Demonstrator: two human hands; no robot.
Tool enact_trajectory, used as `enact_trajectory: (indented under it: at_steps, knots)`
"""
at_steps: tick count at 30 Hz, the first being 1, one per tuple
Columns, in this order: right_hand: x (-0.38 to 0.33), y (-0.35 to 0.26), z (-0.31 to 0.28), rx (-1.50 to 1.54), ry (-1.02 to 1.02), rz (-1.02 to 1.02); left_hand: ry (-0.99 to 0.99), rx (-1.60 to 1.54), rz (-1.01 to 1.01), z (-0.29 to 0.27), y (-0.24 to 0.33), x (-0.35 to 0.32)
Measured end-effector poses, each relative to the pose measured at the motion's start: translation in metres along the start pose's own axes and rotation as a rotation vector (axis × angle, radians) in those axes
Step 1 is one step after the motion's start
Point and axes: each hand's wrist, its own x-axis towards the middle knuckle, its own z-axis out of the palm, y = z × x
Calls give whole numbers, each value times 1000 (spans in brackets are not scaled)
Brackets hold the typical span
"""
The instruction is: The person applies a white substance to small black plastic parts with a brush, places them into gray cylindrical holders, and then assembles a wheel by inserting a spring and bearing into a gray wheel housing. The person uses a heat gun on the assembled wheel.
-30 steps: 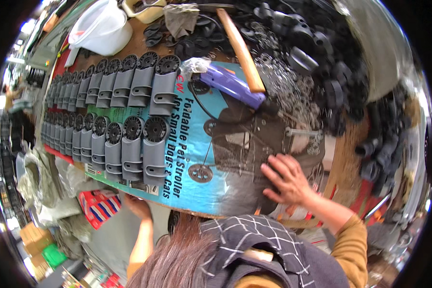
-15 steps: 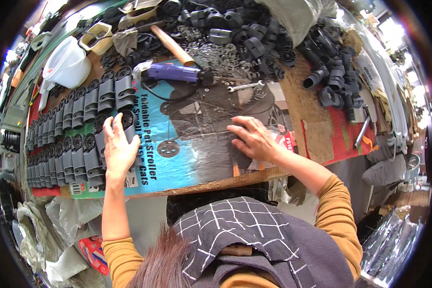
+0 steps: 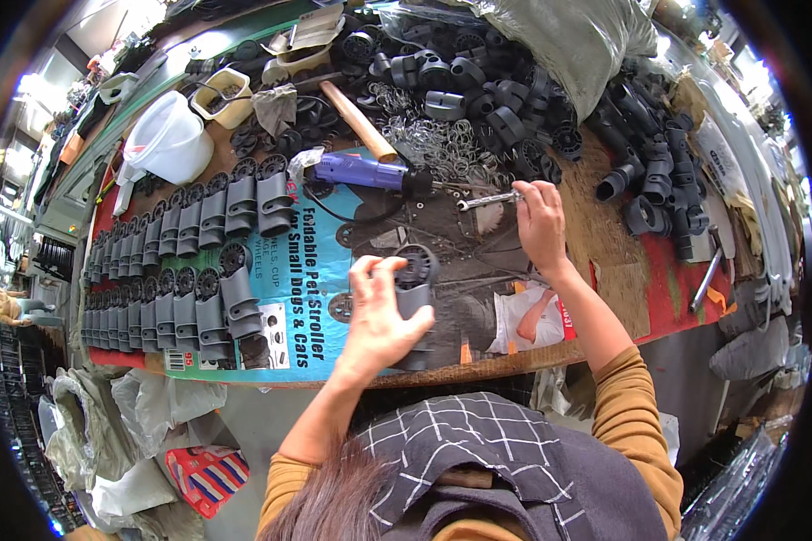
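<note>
My left hand (image 3: 381,317) grips a grey plastic part with a black round wheel end (image 3: 415,281), holding it over the printed cardboard sheet (image 3: 320,270) on the workbench. My right hand (image 3: 539,221) reaches farther out and pinches the end of a silver wrench (image 3: 485,201) that lies by a pile of metal rings (image 3: 442,144). Two rows of matching grey parts (image 3: 176,270) stand lined up to the left of my left hand.
A purple power tool (image 3: 361,171) and a wooden-handled hammer (image 3: 359,122) lie behind the cardboard. Heaps of black plastic fittings (image 3: 514,99) fill the back and right. A white jug (image 3: 167,140) stands at back left. Plastic bags hang below the bench edge (image 3: 478,365).
My left hand took one grey part from the rows and brought it to the middle. My right hand moved forward from the cardboard to the wrench.
</note>
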Motion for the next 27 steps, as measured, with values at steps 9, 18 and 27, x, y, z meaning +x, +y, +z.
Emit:
enact_trajectory:
  at_steps: [9, 18, 27]
  knots:
    - [-10, 19, -23, -82, 66, 91, 20, -38, 55, 28, -1, 13]
    - [44, -45, 11, 159, -29, -36, 165, 168, 235, 29, -40, 91]
    - [132, -62, 29, 35, -44, -103, 411, 274, 329, 22, -49, 110]
